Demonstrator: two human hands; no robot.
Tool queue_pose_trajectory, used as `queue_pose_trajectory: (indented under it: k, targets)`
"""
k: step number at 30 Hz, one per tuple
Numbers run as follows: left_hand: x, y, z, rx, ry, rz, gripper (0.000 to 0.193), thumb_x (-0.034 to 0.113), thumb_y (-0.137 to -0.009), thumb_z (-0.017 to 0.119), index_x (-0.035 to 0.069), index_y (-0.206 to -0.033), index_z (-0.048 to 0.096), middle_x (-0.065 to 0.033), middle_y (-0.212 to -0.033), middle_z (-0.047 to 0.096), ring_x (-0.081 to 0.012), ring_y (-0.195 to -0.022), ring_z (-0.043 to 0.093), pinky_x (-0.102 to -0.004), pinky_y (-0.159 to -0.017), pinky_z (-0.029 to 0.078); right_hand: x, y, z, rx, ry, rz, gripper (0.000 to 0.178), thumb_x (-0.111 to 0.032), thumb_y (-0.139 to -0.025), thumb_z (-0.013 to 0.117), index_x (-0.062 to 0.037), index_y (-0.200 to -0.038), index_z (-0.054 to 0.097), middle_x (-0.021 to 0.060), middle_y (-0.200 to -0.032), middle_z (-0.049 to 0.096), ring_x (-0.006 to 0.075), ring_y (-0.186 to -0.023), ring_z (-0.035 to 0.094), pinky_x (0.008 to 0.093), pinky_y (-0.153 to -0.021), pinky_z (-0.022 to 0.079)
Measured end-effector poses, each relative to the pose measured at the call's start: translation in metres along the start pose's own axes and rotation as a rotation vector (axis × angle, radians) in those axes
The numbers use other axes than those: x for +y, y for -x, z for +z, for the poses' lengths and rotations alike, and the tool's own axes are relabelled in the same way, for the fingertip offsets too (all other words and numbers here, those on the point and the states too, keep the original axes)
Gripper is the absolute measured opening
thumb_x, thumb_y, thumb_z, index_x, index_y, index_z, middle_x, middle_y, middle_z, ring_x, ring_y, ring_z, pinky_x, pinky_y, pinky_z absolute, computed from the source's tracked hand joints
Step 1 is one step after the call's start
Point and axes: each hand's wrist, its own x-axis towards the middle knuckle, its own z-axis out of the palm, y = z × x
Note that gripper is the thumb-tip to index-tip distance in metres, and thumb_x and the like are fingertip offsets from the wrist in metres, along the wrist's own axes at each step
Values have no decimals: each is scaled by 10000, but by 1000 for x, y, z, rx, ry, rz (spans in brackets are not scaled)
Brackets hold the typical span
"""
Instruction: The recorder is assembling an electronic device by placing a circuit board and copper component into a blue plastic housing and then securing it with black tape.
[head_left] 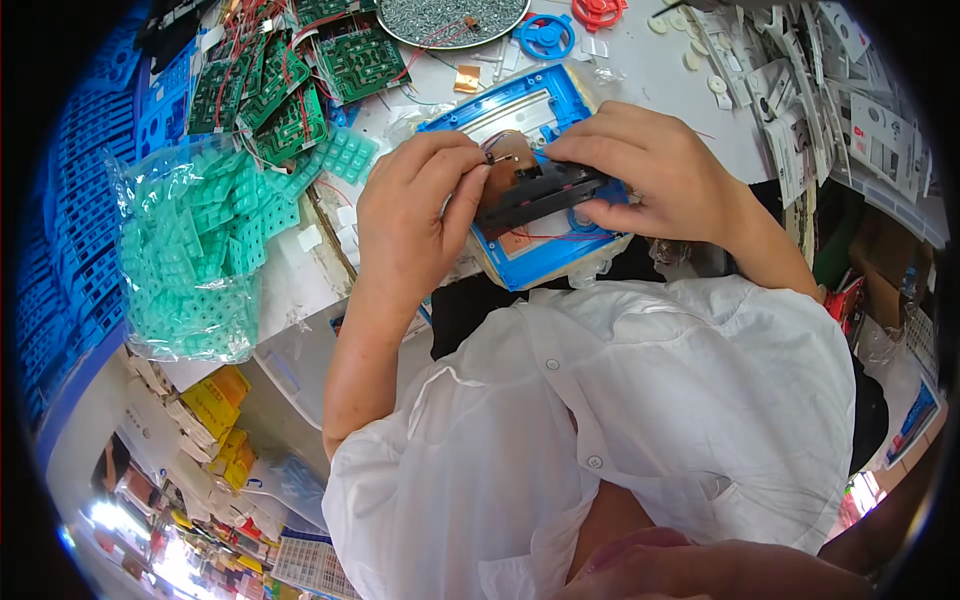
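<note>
White shirt (pixel 640 420) fabric fills the lower part of the view, closest to the lens, and both bare forearms rise out of it toward the work. Just beyond the shirt, the blue frame (pixel 545 260) lies tilted at the near edge of the tabletop (pixel 660 85), with a brown board set inside it and thin red wires trailing across its lower part. Across the middle of the blue frame sits a black strip (pixel 545 192), held from both ends. At the frame's left side, the left hand (pixel 415 215) has its fingers curled in and its thumb pressed to the left end of the black strip, a closed pinching grip. At the frame's right side, the right hand (pixel 660 175) wraps over the strip's right end, fingers on top and thumb beneath, also clamped on it. Left of the blue frame lies a clear bag of pale green rubber pads (pixel 195 260). Farther back and left of the frame, green circuit boards (pixel 300 80) with red wires are heaped together. Directly behind the frame stands a round metal dish of screws (pixel 450 20), with a blue wheel (pixel 546 36) beside it. Right of the frame, printed white cards (pixel 850 110) are stacked in rows.
</note>
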Motion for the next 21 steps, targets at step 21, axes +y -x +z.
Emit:
queue_pose_trajectory:
  k: [21]
  targets:
    - [-10,-39,-28,-397,61,55,77,86,-887,709,36,-939,679,-119,-896,599,-341,-808,620,-409,-682,490,12,-20,8,-66,-10,50,457,-144,-766,799,-93,-1197,657,99,-1079,661,323,-969,653,410,-807,558]
